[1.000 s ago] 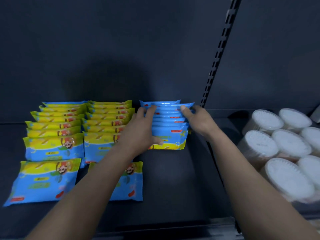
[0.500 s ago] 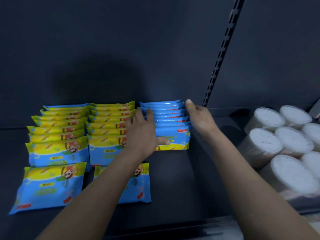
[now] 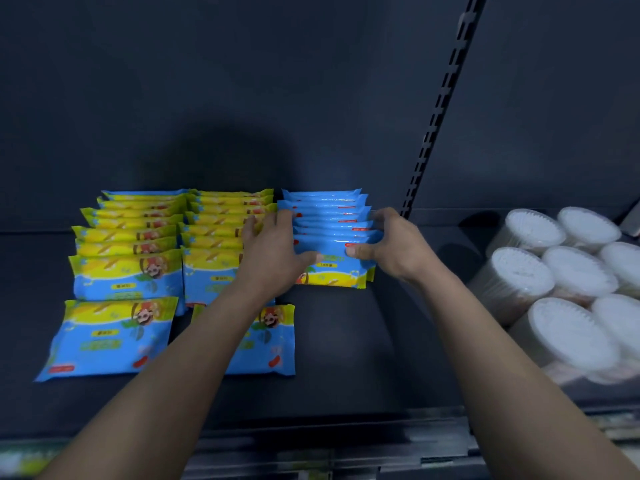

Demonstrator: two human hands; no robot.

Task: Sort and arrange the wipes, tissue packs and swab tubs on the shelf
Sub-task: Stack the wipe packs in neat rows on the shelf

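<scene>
Three rows of blue-and-yellow wipe packs stand overlapped on the dark shelf (image 3: 346, 341). The right row of wipe packs (image 3: 329, 216) has its blue ends up. My left hand (image 3: 273, 254) grips this row's left side, thumb on the front pack (image 3: 332, 271). My right hand (image 3: 391, 244) clasps its right side, thumb on the same front pack. The middle row (image 3: 214, 230) and left row (image 3: 128, 237) show yellow tops. Two loose packs lie flat in front, one at left (image 3: 107, 337) and one (image 3: 266, 341) partly under my left forearm.
Several round swab tubs (image 3: 571, 282) with white tops are clustered on the shelf section to the right. A slotted upright (image 3: 436, 109) divides the two sections at the back. The shelf's front lip (image 3: 329, 441) runs below my forearms.
My right hand came forward from the back of the right row and now grips its front right side with the thumb on the front pack. The left hand stays on the row's left side.
</scene>
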